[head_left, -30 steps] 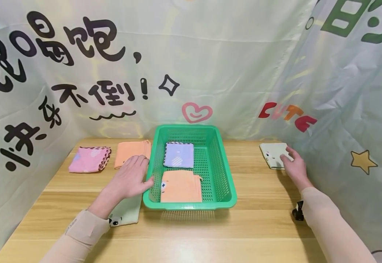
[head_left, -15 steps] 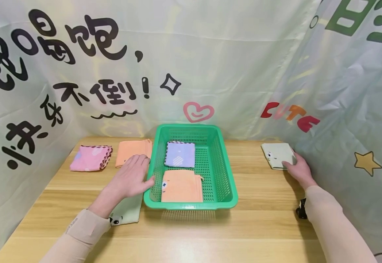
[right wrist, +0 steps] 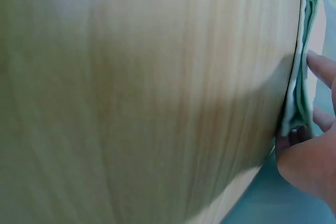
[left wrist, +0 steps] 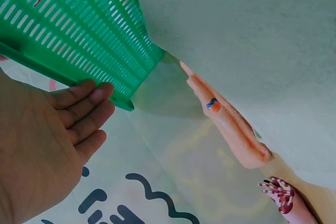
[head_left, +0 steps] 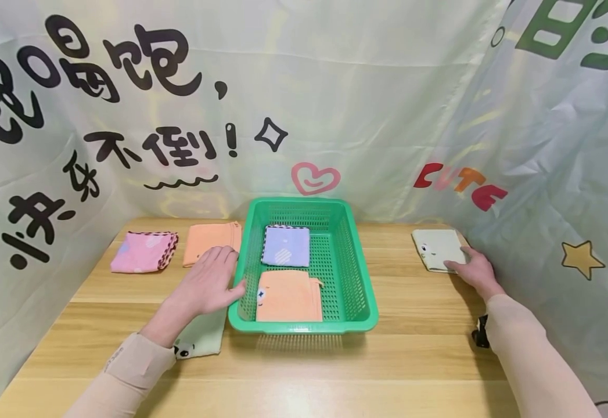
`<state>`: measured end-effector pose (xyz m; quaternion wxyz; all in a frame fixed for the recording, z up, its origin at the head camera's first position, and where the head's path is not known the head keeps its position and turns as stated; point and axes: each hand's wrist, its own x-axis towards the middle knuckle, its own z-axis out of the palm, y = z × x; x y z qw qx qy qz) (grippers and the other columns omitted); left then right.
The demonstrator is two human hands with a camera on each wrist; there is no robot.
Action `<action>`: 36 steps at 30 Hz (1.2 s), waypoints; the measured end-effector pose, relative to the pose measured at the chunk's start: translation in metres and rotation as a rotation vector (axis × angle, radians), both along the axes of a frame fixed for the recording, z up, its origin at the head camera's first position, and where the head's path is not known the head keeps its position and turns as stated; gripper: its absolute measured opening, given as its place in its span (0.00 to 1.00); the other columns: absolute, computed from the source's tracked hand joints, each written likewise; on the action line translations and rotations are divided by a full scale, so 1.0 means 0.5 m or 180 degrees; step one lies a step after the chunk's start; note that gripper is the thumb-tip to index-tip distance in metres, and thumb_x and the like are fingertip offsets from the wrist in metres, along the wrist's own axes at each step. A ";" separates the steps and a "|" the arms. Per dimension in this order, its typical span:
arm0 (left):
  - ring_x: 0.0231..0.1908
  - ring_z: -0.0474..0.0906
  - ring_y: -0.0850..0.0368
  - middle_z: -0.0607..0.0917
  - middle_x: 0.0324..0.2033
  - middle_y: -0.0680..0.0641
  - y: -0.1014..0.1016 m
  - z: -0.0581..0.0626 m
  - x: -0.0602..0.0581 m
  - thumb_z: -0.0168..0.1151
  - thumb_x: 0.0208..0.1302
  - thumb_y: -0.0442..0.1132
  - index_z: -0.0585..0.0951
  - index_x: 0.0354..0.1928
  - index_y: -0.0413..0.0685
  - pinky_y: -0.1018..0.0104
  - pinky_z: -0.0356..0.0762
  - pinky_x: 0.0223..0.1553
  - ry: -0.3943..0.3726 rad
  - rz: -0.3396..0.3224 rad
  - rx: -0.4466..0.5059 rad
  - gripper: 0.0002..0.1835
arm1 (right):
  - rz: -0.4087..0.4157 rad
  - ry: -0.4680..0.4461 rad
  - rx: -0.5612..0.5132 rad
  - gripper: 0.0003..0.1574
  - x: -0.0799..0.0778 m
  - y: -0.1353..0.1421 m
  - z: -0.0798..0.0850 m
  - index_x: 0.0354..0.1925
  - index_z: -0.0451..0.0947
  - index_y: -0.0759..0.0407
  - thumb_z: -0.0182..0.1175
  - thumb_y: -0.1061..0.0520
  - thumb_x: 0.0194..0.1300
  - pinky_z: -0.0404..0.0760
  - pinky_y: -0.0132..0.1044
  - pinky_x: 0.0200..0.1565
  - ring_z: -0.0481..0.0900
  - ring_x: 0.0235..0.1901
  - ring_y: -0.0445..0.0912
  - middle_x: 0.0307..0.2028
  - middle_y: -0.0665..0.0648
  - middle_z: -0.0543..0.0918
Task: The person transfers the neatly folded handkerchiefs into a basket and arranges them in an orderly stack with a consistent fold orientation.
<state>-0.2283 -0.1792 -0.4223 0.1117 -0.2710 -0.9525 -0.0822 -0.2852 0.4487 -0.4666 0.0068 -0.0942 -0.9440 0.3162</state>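
My left hand (head_left: 207, 284) lies with straight fingers along the left rim of a green plastic basket (head_left: 363, 290), its thumb over the rim. In the left wrist view the fingertips (left wrist: 97, 95) are against the basket's edge. Inside the basket are a folded purple towel (head_left: 285, 247) and a folded orange towel (head_left: 289, 296). At the far right of the table, my right hand (head_left: 476, 270) grips the right edge of a folded pale green towel (head_left: 436, 249) with a small face on it. The right wrist view shows fingers on both sides of the folded towel (right wrist: 302, 72).
Left of the basket lie a folded pink towel (head_left: 144, 252), an orange towel (head_left: 209, 241) and a pale green towel (head_left: 201, 337), partly hidden under my left arm. Printed cloth walls (head_left: 377, 116) stand behind and beside the wooden table (head_left: 304, 377).
My right hand has gone from over the pale green towel to its right edge, and the towel has shifted slightly left. My left hand and the basket stay still.
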 end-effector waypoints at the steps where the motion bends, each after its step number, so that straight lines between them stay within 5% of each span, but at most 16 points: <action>1: 0.43 0.69 0.47 0.74 0.43 0.43 0.000 0.000 0.000 0.56 0.63 0.55 0.72 0.43 0.41 0.50 0.70 0.53 0.0001 0.0000 0.0000 0.22 | -0.0008 0.0011 -0.0019 0.54 0.001 -0.002 0.001 0.76 0.49 0.79 0.62 0.48 0.73 0.55 0.70 0.69 0.51 0.71 0.79 0.71 0.86 0.53; 16: 0.43 0.68 0.47 0.73 0.42 0.43 0.000 0.001 -0.001 0.56 0.64 0.55 0.72 0.43 0.41 0.50 0.70 0.54 -0.0002 0.0009 -0.0010 0.22 | 0.0021 0.0227 -0.0455 0.42 0.005 -0.018 0.003 0.75 0.59 0.73 0.63 0.56 0.73 0.57 0.71 0.69 0.51 0.73 0.76 0.75 0.81 0.54; 29: 0.43 0.68 0.47 0.73 0.42 0.44 0.000 0.002 0.002 0.55 0.64 0.54 0.72 0.42 0.41 0.51 0.70 0.52 -0.0008 0.0015 0.0011 0.21 | -0.0333 0.0367 -0.0868 0.38 0.012 -0.042 -0.003 0.77 0.60 0.69 0.56 0.53 0.77 0.53 0.64 0.74 0.46 0.78 0.69 0.78 0.77 0.52; 36: 0.43 0.67 0.47 0.73 0.41 0.44 0.000 0.004 0.003 0.55 0.64 0.54 0.72 0.42 0.41 0.51 0.69 0.52 -0.0013 0.0023 -0.0003 0.21 | -0.0455 0.0461 -0.0908 0.38 0.021 -0.061 0.007 0.77 0.61 0.64 0.56 0.51 0.78 0.58 0.57 0.72 0.54 0.73 0.64 0.78 0.75 0.53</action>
